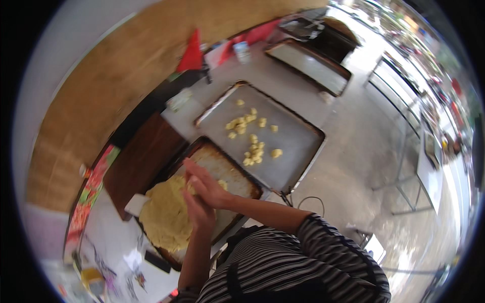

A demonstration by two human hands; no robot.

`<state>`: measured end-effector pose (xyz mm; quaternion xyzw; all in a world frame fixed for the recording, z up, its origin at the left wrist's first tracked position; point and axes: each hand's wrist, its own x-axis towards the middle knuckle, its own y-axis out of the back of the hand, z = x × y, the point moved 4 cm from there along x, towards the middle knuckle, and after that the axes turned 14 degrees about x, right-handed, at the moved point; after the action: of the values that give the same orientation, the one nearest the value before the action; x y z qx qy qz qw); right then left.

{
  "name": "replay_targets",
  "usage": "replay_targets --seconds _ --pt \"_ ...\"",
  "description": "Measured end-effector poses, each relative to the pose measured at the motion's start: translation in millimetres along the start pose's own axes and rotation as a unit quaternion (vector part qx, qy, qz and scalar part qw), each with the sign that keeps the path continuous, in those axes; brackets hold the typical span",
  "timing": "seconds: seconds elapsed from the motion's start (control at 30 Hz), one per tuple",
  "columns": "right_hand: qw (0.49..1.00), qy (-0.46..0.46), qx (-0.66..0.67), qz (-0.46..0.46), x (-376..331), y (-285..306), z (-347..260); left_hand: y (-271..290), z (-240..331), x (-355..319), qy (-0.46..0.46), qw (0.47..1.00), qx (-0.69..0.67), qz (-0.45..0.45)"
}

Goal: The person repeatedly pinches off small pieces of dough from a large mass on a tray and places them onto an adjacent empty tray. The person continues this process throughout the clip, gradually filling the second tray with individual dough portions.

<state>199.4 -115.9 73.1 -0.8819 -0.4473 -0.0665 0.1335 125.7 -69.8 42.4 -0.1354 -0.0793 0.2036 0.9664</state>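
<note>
Dough mass, large, pale yellow, flattened (164, 214): lies on the left part of the near tray, a worn, dark-rimmed metal baking sheet (222, 160), beside and partly behind the hands.

Left hand (201, 211) and right hand (208, 191): bare, fingers extended, pressed palm to palm above the near tray; a little yellow shows at the join, but whether they grasp a piece cannot be told.

White, flat-sided block-like item (136, 206): at the dough's left edge.

Middle tray, grey rectangular metal with browned rim (298, 151): just beyond the near one; contains small, rounded, pale-yellow lumps (256, 152), clustered and scattered.

Dark-brown rectangular board (144, 161): left.

Far tray, dark-rimmed, pale-bottomed (310, 65): far right, well apart.
</note>
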Motion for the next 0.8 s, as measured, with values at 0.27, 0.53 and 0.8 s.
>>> replay_targets --seconds 0.27,0.53,0.8 --pt "0.992 -0.055 0.105 0.037 -13.1 -5.9 -12.1 -21.0 32.4 9.1 -0.003 0.983 0.117 0.139" --pt "0.992 -0.121 -0.023 -0.015 -37.6 1.8 -8.4 1.6 7.1 13.7 0.115 0.978 0.045 0.168" --pt "0.977 -0.117 0.178 0.019 -29.2 42.1 -29.1 14.3 15.7 4.2 0.276 0.952 0.078 -0.106"
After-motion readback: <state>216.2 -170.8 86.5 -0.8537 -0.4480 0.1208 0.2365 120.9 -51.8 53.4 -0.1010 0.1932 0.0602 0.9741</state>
